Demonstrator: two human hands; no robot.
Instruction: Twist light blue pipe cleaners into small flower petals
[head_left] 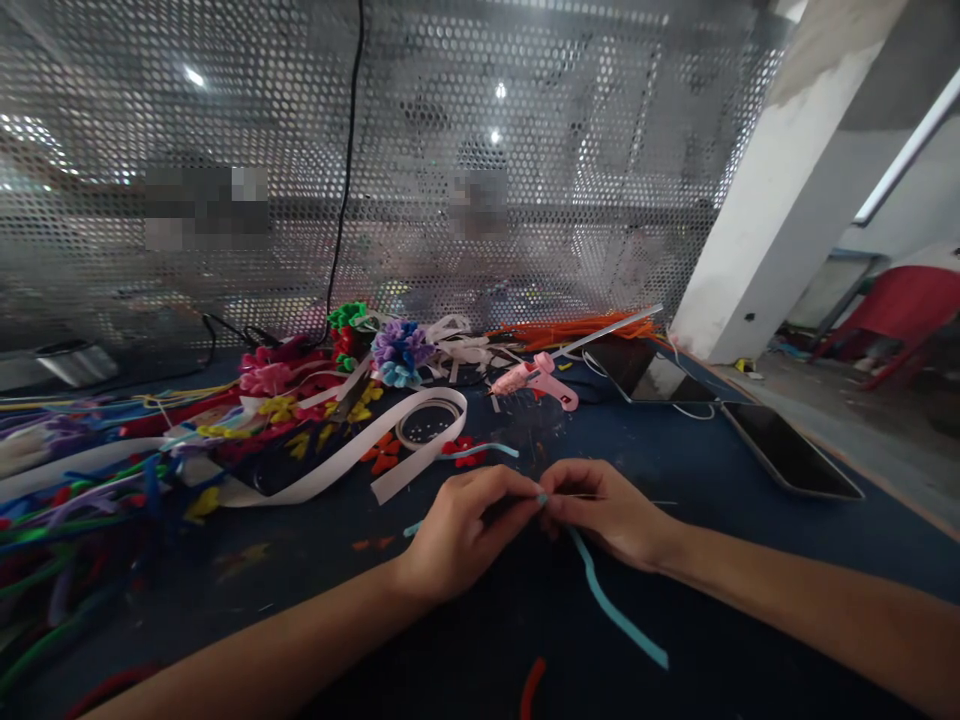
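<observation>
This is looking like a small craft workshop set in a plain industrial space. A dark blue worktop (pixel 750 480) is lying strewn with handicraft materials: heaps of coloured pipe cleaners (pixel 67 500) are spreading over its left side, finished little flowers (pixel 397 352) are sitting in a row at the back, and a white ribbon (pixel 352 455) is curling across the middle. A pink glue gun (pixel 536 380) is resting near a bundle of orange stems (pixel 577 328). A perforated metal screen (pixel 525 150) is standing behind the worktop, with a black cable (pixel 346 170) hanging down it. At the right, a bare concrete pillar (pixel 780 190) is rising from a rough floor.
</observation>
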